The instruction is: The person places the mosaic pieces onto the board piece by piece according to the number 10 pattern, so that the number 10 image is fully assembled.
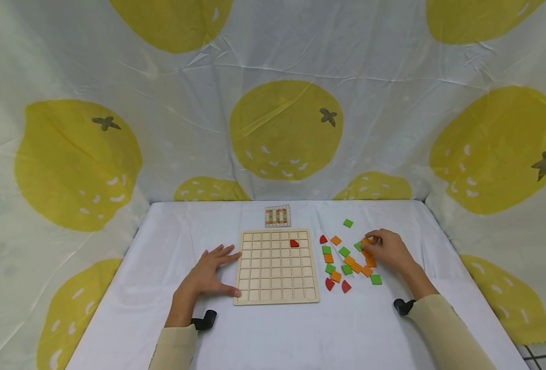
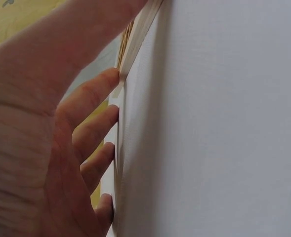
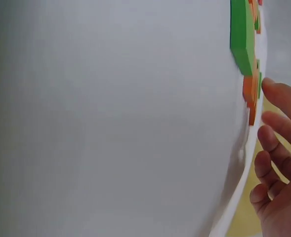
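Note:
A square wooden grid board (image 1: 277, 272) lies on the table, with one red quarter-circle tile (image 1: 294, 243) in a cell near its upper right. My left hand (image 1: 210, 272) rests at the board's left side, fingers spread; thumb and index finger touch its edge. In the left wrist view, the fingertips (image 2: 113, 76) meet the pale wooden edge. Over the right side of the loose tiles hovers my right hand (image 1: 388, 249), fingers bent, close to an orange tile (image 1: 371, 262) and a green tile (image 1: 358, 246). The right wrist view shows thumb and fingers apart with nothing visible between them.
Several green, orange and red tiles lie scattered right of the board, including a green one (image 1: 376, 279) nearest me. A small patterned card (image 1: 278, 216) lies behind the board. A lemon-print cloth (image 1: 286, 128) hangs around the table's back and sides.

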{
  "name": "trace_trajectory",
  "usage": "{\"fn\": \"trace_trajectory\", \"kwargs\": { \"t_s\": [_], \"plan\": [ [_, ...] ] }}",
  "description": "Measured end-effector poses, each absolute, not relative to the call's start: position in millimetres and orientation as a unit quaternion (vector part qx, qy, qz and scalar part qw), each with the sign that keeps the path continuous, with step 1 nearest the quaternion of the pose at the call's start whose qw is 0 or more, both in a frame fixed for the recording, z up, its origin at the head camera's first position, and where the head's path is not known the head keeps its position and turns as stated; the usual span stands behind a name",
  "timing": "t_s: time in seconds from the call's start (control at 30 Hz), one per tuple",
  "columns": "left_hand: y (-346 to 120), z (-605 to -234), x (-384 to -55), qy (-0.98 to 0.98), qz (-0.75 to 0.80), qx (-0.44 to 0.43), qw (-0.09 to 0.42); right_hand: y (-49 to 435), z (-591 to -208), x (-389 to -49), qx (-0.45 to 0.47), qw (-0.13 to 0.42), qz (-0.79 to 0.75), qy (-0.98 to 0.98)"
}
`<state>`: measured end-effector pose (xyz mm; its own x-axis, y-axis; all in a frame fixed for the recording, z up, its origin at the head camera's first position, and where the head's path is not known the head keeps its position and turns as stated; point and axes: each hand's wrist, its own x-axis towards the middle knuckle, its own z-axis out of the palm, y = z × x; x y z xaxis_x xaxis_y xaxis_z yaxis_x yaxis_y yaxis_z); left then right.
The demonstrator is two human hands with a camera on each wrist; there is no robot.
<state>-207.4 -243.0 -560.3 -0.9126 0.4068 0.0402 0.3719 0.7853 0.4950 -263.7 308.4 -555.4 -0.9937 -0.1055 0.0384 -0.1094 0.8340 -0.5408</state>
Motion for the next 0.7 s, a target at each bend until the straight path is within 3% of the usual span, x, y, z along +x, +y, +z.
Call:
{"fn": "trace_trajectory", "kwargs": {
  "t_s": [0.7],
  "plan": [
    [-244.0, -561.0, -206.8, 0.940, 0.269, 0.204, 0.044, 325.4, -555.3, -258.4, 0.038, 0.005, 0.271, -0.962]
  ]
}}
